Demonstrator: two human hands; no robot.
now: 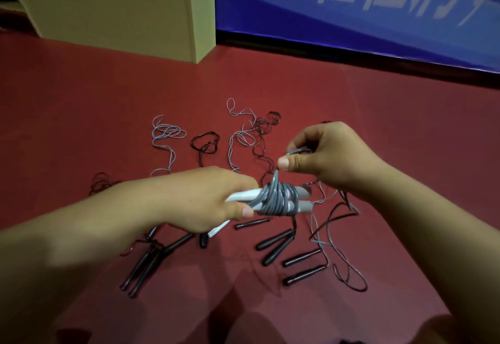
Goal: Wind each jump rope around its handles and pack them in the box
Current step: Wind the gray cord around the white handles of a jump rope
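My left hand hides the white handles' middles; the banner's lettering runs off the top edge.

1 view only, head-worn, wide-angle, so nothing is shared with another view. It looks forward and down from above the person's forearms, close to the hands: left hand and right hand sit mid-frame, arms entering from the near left and near right corners. Red floor fills most of the frame, seen at a steep angle. Far edge reaches a pale box at far left and a blue banner at far right. Straight lines bow near the edges. Loose black handles lie near, below the hands.
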